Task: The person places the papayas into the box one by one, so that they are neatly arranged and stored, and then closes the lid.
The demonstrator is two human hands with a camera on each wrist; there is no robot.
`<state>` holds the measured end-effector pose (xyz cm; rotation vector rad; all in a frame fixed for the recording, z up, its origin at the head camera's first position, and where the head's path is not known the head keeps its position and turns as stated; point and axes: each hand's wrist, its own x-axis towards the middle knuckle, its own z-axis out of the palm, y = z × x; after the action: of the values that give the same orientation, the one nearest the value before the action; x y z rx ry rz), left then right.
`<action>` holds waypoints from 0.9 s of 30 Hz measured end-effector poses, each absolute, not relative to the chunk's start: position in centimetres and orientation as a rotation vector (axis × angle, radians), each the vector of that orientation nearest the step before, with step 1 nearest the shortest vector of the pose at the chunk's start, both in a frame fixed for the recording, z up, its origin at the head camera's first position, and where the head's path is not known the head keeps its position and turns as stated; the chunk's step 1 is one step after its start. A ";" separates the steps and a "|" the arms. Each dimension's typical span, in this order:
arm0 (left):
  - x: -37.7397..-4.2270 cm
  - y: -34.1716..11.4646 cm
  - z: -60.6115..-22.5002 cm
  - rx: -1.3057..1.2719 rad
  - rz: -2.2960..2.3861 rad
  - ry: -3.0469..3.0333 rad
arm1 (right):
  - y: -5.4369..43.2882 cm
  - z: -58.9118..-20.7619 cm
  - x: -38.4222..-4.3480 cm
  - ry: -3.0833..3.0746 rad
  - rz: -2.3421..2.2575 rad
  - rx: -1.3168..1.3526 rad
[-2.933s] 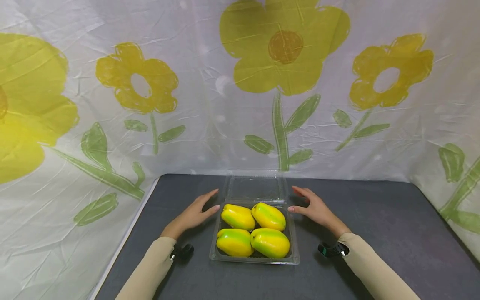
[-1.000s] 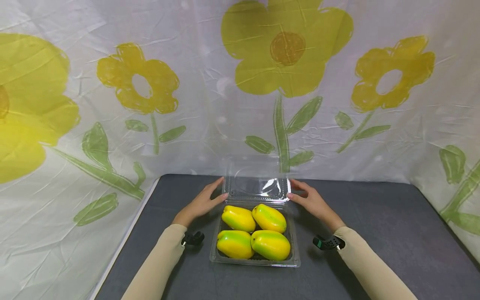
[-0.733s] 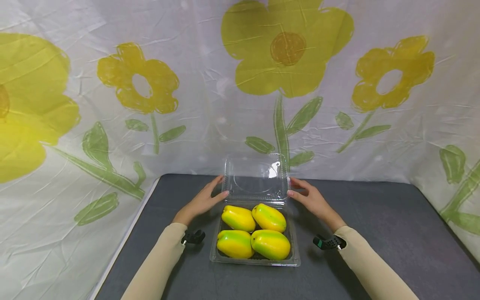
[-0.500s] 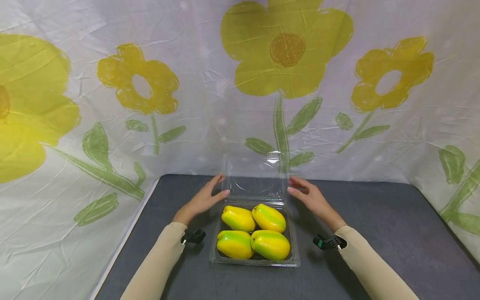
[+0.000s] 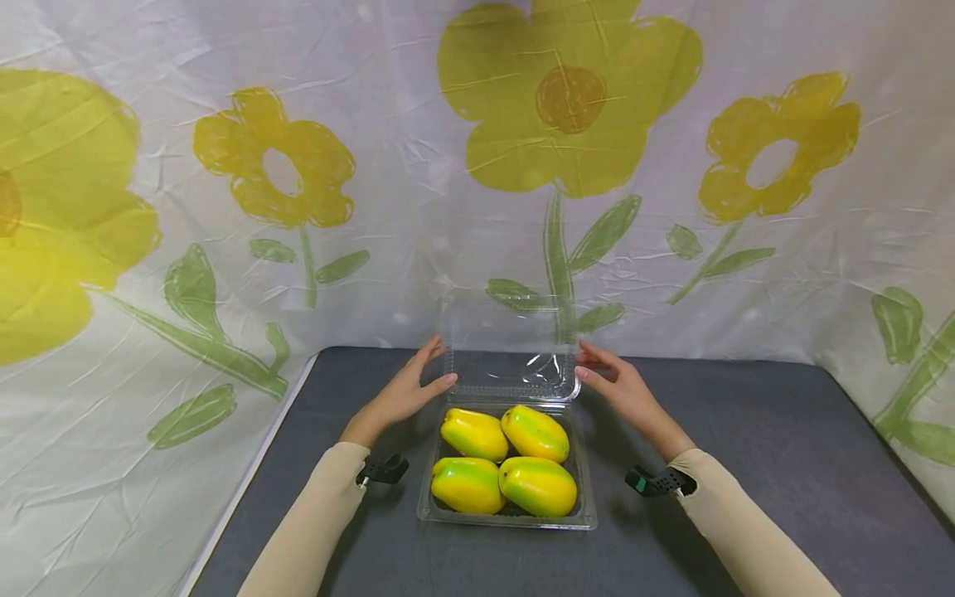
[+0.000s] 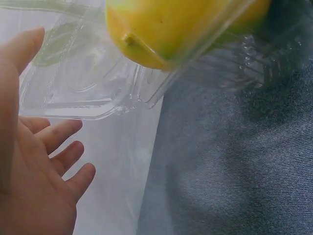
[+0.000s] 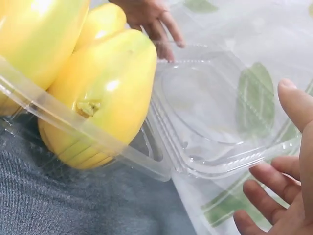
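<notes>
A clear plastic clamshell box (image 5: 507,521) stands on the table with several yellow-green fruits (image 5: 539,486), shaped like papayas, in its base. Its transparent lid (image 5: 515,365) is raised at the back, hinged to the base. By the lid's left edge is my left hand (image 5: 403,390), its thumb in front and fingers behind the edge; they look spread and loose in the left wrist view. My right hand (image 5: 622,394) mirrors it at the right edge, fingers parted in the right wrist view (image 7: 283,191). Whether either hand touches the lid I cannot tell.
A dark grey table (image 5: 761,464) lies under the box. Behind it and at the sides hangs a white cloth (image 5: 403,249) printed with yellow flowers. Dark bands (image 5: 660,481) circle both wrists, below beige sleeves (image 5: 746,522).
Both hands have moved up and inward from beside the box base to the lid's sides. The lid has risen to a steeper angle. Most recently the hands have shifted slightly; the fruits stay put.
</notes>
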<state>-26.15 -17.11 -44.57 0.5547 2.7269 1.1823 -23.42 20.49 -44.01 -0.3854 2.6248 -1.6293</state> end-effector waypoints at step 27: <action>-23.8 -17.6 -42.6 0.649 1.288 2.773 | 21.2 -42.8 -21.9 2.634 -1.668 -0.462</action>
<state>-23.78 -17.61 -42.60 0.6489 2.7731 1.2883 -21.93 21.18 -42.81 -0.4618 2.6342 -1.6677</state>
